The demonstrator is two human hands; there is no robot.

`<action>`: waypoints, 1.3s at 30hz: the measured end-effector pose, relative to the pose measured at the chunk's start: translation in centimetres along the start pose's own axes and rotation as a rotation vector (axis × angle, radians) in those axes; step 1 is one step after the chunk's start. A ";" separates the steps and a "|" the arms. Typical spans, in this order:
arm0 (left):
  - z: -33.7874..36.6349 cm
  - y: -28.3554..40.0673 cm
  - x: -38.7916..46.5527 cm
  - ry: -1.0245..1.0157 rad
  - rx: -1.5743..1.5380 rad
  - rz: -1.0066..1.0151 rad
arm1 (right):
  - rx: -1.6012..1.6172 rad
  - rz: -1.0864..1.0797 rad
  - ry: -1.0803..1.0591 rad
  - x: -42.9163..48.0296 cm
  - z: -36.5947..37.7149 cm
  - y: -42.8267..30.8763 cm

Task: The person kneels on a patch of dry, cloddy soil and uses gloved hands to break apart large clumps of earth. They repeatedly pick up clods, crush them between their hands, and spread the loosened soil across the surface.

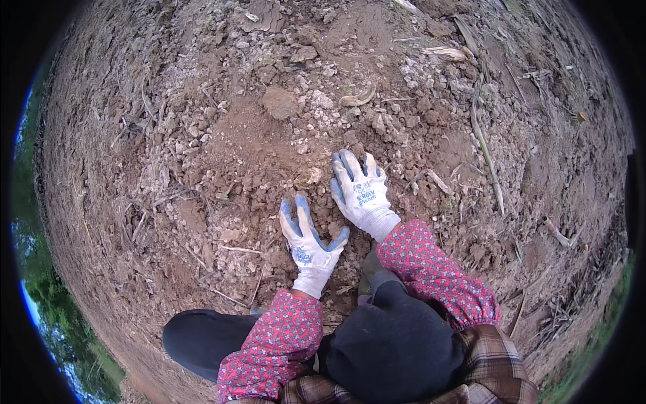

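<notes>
My left hand (pixel 311 242), in a white knit glove with blue-grey coated fingers, is low over the crumbly brown soil (pixel 242 141). Its fingers and thumb are spread and nothing shows in it. My right hand (pixel 360 192), in a matching glove that bears blue writing, rests back up on the soil, farther forward and to the right. Its fingers are slightly apart; the palm side is hidden. A pale, dry husk-like clump (pixel 308 177) lies between and just ahead of the hands, partly in the soil, apparently touching neither.
A curled dry husk (pixel 358 97) lies ahead. Long dry stalks (pixel 484 141) and a short broken stalk (pixel 438 182) lie to the right. A flat clod (pixel 280 102) is farther forward. My bent knees in dark trousers (pixel 393 343) are close behind the hands.
</notes>
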State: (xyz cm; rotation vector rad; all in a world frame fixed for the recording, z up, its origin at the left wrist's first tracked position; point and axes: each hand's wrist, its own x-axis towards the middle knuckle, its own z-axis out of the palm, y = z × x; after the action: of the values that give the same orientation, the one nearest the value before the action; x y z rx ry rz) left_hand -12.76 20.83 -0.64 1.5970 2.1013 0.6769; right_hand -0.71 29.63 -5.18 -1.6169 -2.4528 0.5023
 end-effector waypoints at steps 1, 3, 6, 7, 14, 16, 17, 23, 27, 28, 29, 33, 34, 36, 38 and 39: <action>0.6 -0.6 0.0 -0.008 -0.010 -0.066 | 0.005 0.003 0.013 -0.6 -0.1 -0.5; 1.0 -1.6 0.8 -0.182 0.201 -0.114 | 0.058 0.022 -0.062 -1.4 -0.5 -1.2; 2.0 -2.2 2.3 -0.229 -0.057 -0.226 | 0.204 0.074 -0.066 -2.0 -0.3 -2.2; 2.7 -3.3 1.6 -0.244 -0.242 -0.250 | 0.328 0.100 -0.094 -2.3 -0.1 -2.8; 2.6 0.4 1.6 -0.404 -1.178 -0.774 | 1.418 0.602 -0.227 -2.1 -1.5 0.4; 1.0 3.2 4.5 -0.379 -1.278 -0.760 | 1.752 0.785 -0.153 -0.1 -4.2 1.2; -0.2 4.6 6.8 -0.382 -1.282 -0.793 | 1.930 0.881 -0.131 1.7 -6.3 1.3; -2.9 6.0 21.6 -0.019 -1.724 -0.637 | 2.184 0.415 0.208 15.1 -10.5 3.0; -3.8 2.8 22.3 0.030 -1.360 -0.391 | 1.897 0.431 0.206 15.3 -10.6 3.9; -3.8 1.7 21.8 0.048 -1.203 -0.412 | 1.753 0.425 0.179 14.5 -9.4 3.9; -3.9 0.6 21.4 0.065 -1.046 -0.430 | 1.611 0.417 0.152 13.7 -8.1 3.9; -3.0 -7.2 20.0 0.153 -0.567 -0.240 | 0.615 0.012 0.182 11.6 -3.1 2.8; -3.1 -7.3 20.1 0.136 -0.525 -0.280 | 0.457 -0.070 0.188 11.6 -2.6 2.5; -3.4 -7.8 21.0 0.084 -0.490 -0.290 | 0.225 -0.191 0.169 11.4 -1.5 1.4; -3.9 -7.9 22.1 -0.004 -0.404 -0.253 | 0.202 -0.238 0.086 9.3 -0.4 0.7; -4.1 -7.7 22.8 -0.056 -0.368 -0.209 | 0.196 -0.240 0.115 7.7 -0.5 0.7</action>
State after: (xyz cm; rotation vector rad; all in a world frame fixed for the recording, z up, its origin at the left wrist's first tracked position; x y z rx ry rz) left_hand -26.88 40.59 -2.81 1.1666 1.9313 0.8745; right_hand -3.12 37.03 -5.36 -1.2230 -2.3849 0.5737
